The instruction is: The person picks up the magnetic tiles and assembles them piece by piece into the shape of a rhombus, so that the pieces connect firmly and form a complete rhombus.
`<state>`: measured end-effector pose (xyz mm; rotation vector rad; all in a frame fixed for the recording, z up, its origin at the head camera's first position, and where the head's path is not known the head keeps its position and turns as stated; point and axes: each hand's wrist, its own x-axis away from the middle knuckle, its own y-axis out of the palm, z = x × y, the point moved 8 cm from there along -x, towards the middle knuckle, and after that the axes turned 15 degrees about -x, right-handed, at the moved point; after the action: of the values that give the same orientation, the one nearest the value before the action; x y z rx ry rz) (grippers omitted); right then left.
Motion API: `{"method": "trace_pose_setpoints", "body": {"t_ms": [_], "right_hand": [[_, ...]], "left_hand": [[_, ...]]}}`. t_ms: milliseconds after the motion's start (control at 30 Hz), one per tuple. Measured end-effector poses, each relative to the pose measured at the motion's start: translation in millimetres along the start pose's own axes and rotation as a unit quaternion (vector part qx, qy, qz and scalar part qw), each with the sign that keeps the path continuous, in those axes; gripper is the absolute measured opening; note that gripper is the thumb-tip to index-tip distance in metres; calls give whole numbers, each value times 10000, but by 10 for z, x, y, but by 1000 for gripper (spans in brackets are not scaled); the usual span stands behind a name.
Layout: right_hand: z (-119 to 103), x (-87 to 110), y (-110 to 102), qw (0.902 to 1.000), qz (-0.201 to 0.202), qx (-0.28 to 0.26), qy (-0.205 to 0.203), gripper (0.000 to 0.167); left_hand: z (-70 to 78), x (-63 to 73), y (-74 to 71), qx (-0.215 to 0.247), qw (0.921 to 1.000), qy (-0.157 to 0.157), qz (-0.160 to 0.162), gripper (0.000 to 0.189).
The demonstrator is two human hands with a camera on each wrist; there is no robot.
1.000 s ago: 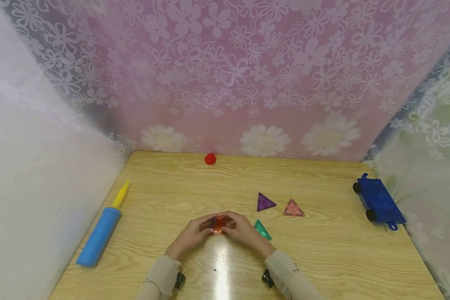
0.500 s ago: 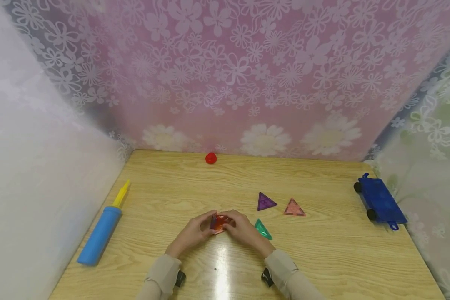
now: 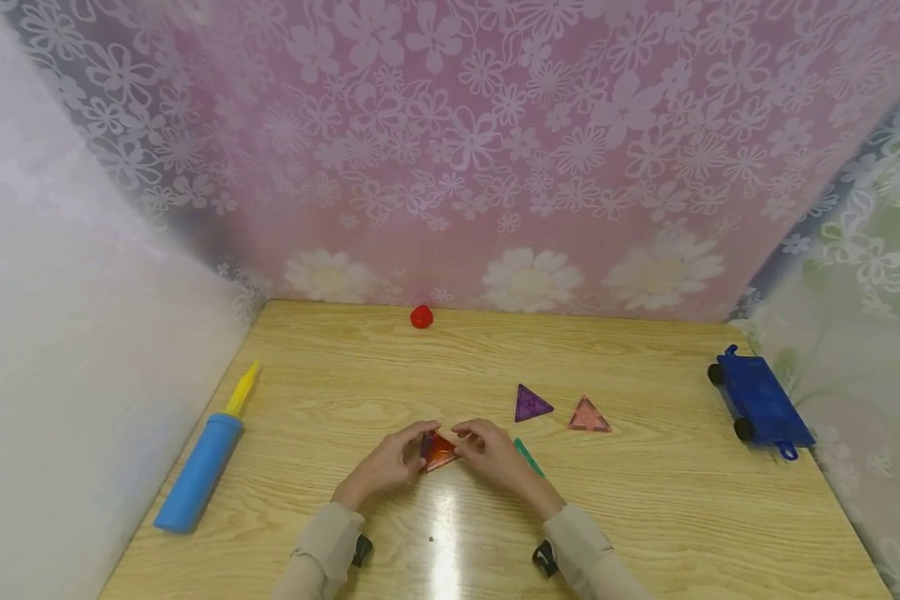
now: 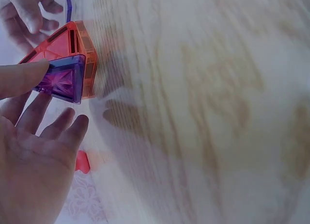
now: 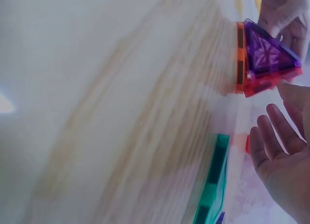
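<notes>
Near the middle of the wooden table, a small construction of see-through triangular magnetic tiles stands partly built up. An orange tile (image 5: 240,64) lies flat at its bottom, a red tile (image 3: 439,451) slopes up from it, and a purple tile (image 4: 62,81) makes another side. My left hand (image 3: 385,467) pinches the purple tile, its thumb on the outer face. At the other side my right hand (image 5: 290,178) has loose, spread fingers, with the thumb tip beside the red tile; whether it touches cannot be told. A green triangular tile (image 3: 528,457) lies partly behind the right wrist.
A flat purple tile (image 3: 531,403) and a pink tile (image 3: 588,415) lie right of the hands. On the left is a blue hand pump (image 3: 200,473) with a yellow nozzle. A blue wheeled base (image 3: 763,402) sits at right; a small red object (image 3: 422,317) stands at the back.
My right hand has loosened and drawn slightly right, baring more of the red tile and covering more of the green one. The left hand stays on the construction, which has turned a little.
</notes>
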<state>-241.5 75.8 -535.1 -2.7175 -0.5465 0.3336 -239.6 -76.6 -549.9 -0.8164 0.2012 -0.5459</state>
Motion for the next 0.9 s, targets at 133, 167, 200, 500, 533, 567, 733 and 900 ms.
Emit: {"method": "trace_pose_setpoints", "body": {"t_ms": [133, 167, 200, 500, 533, 567, 733, 900], "right_hand": [[-31, 54, -81, 9999, 90, 56, -101, 26], [-34, 71, -102, 9999, 126, 65, -94, 25], [-31, 87, -120, 9998, 146, 76, -83, 25], [21, 232, -323, 9986, 441, 238, 176, 27], [23, 250, -350, 9982, 485, 284, 217, 27], [27, 266, -373, 9977, 518, 348, 273, 27], [54, 351, -475, 9945, 690, 575, 536, 27], [96, 418, -510, 9928, 707, 701, 671, 28]], "left_hand": [[-7, -2, -12, 9, 10000, 6, 50, 58], [-11, -3, -14, -17, 10000, 21, 74, 58], [-16, -4, -17, -29, 9999, 18, 99, 58], [-60, -1, -27, 59, 9999, -121, 71, 53], [-57, -2, -32, 48, 9999, -99, 93, 52], [-52, -5, -38, 28, 9999, -66, 117, 52], [-48, -8, -57, -32, 9998, -96, 173, 52], [-66, 1, -75, 71, 9994, -279, 179, 53]]}}
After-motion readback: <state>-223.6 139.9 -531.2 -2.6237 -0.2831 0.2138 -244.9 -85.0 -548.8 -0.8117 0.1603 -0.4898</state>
